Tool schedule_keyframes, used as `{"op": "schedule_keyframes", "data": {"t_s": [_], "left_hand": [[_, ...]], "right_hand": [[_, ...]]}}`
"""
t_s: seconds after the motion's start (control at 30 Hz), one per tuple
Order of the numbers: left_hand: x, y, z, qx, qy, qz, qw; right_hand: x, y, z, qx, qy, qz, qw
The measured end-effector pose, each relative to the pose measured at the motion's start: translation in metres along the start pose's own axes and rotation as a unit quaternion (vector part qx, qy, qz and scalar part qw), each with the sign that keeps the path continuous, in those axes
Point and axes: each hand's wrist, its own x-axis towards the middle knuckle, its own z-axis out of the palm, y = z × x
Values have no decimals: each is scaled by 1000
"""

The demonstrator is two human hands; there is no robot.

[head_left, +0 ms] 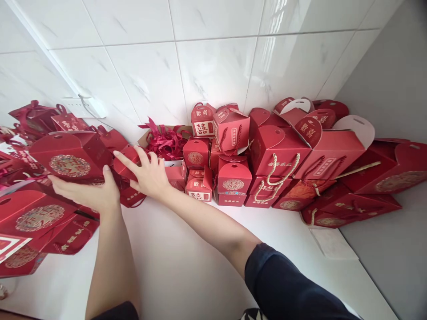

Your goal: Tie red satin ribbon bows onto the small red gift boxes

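Observation:
A large red gift box [71, 155] with a round gold emblem is at the left, on the piled boxes. My left hand [91, 195] grips its lower front edge, thumb up at the right corner and fingers stretched along the bottom. Just to its right, my right hand [150, 173] reaches across with fingers bent over a small red gift box [126, 163]. Its thumb is on the near side and its fingers are over the top. Part of the small box is hidden by that hand.
Behind my right hand, a carton holds crimson ribbons [167, 141]. Small candy boxes [196, 151] are stacked in the middle. Larger handled boxes [280, 151] stand right, against the tiled wall [216, 66]. More red boxes [40, 213] crowd the left of the white table [173, 258].

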Motion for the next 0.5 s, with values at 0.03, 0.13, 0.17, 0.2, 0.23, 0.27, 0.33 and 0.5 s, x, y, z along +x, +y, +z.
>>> {"op": "schedule_keyframes", "data": {"t_s": [0.03, 0.13, 0.17, 0.2, 0.23, 0.27, 0.33, 0.5], "left_hand": [[0, -5, 3, 2, 13, 4, 1000], [0, -14, 10, 4, 37, 11, 999], [-1, -15, 11, 2, 37, 9, 999], [-1, -14, 11, -2, 35, 4, 999], [-1, -14, 12, -4, 32, -3, 999], [-1, -13, 12, -7, 30, -13, 999], [-1, -11, 13, -7, 28, -36, 999], [0, -1, 11, 14, 24, -97, 995]], "right_hand": [[-6, 3, -11, 4, 8, 4, 1000], [-35, 13, -56, 5, 65, 26, 998], [-47, 18, -73, -6, 90, 33, 995], [-59, 24, -90, -25, 120, 35, 992], [-71, 32, -107, -50, 154, 45, 986], [-83, 41, -121, -80, 189, 60, 977], [-102, 61, -140, -141, 258, 105, 950], [-128, 104, -142, -243, 316, 144, 906]]}}
